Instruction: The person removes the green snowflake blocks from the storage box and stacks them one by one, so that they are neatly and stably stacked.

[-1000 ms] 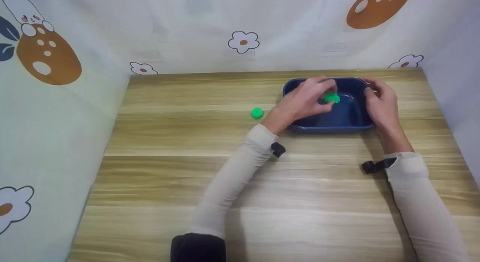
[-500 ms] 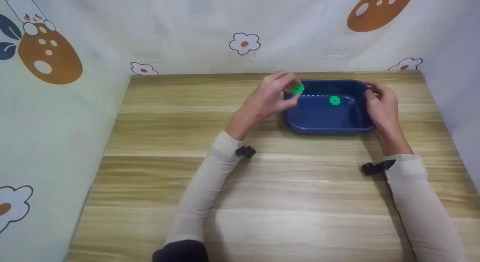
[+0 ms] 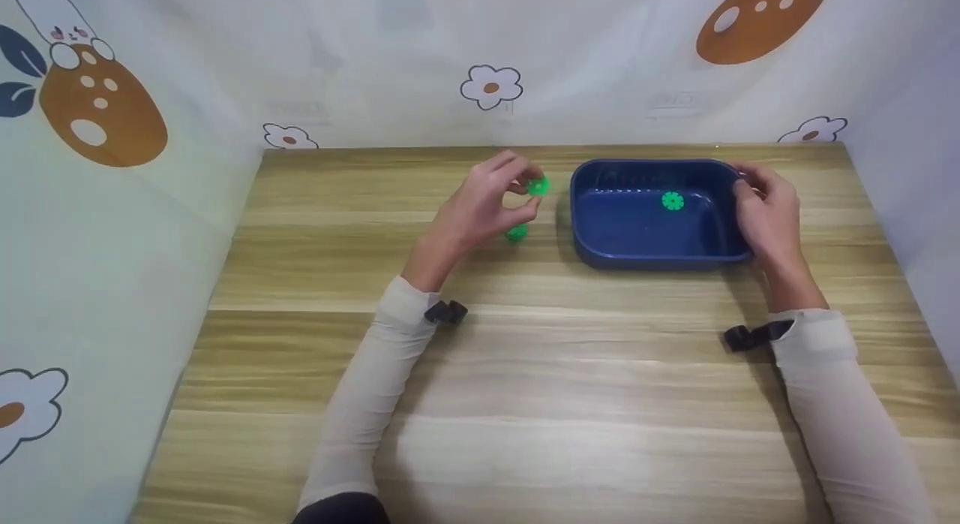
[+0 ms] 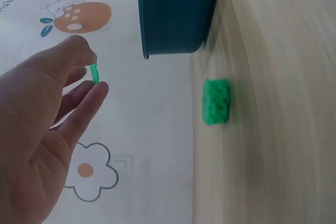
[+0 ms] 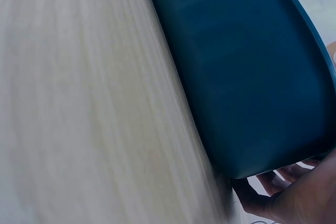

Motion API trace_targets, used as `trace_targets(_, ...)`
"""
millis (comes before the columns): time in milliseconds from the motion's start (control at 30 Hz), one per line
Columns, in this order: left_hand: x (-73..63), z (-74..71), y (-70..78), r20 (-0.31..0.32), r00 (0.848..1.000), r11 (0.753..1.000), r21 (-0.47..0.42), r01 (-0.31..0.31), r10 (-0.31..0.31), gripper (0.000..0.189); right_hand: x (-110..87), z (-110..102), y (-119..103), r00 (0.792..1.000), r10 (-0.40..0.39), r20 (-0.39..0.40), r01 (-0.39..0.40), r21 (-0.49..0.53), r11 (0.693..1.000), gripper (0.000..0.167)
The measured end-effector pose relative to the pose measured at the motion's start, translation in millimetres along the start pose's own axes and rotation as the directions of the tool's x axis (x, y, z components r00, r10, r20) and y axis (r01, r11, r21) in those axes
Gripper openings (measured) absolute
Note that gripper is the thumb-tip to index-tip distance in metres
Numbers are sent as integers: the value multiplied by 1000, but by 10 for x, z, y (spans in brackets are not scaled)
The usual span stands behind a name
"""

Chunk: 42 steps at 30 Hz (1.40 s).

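Note:
My left hand (image 3: 476, 201) pinches a green notched plastic disc (image 3: 538, 186) between thumb and fingertips, left of the blue tub (image 3: 660, 263). In the left wrist view that disc (image 4: 94, 73) shows edge-on. Below it on the table stands a short stack of green discs (image 4: 216, 102), partly covered by the hand in the head view. Another green disc (image 3: 673, 201) lies inside the tub, toward its right side. My right hand (image 3: 771, 209) grips the tub's right end, thumb at the rim; the right wrist view shows its fingers (image 5: 270, 182) against the tub's outer wall.
The wood-grain table (image 3: 555, 389) reaches back to a wall sheet (image 3: 390, 73) printed with flowers and carrots. Side walls close in on the left and right. A dark wrist mount (image 3: 446, 312) sits on the left sleeve, another (image 3: 754, 336) on the right.
My left hand has moved left out of the tub with one disc, to above the stack. A disc now shows on the tub floor. The right hand keeps its grip on the tub.

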State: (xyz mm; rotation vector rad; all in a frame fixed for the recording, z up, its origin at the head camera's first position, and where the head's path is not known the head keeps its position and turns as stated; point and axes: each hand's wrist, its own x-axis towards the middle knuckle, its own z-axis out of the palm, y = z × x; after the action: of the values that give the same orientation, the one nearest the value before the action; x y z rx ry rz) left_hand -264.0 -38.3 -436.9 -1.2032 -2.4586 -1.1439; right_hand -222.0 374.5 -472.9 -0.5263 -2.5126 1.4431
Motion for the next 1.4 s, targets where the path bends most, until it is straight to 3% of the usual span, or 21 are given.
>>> trace_targets(400, -145, -26, -149, 15, 997, 997, 39, 69, -69, 31, -6, -1, 5, 1000, -5, 1, 5, 5, 1000, 42)
trace_targets(700, -194, 22, -257, 92, 987, 986, 117, 121, -132, 34, -13, -8, -5, 1000, 19, 15, -19, 4, 1000, 43)
trace_targets(933, -239, 32, -327, 164, 968, 976, 142, 166, -189, 36, -2, 1, -3, 1000, 16, 19, -16, -6, 1000, 44)
trace_targets(1400, -256, 51, -344, 282, 943, 981, 130, 144, -176, 31, -2, 0, 22, 1000, 7, 14, -8, 46, 999, 43)
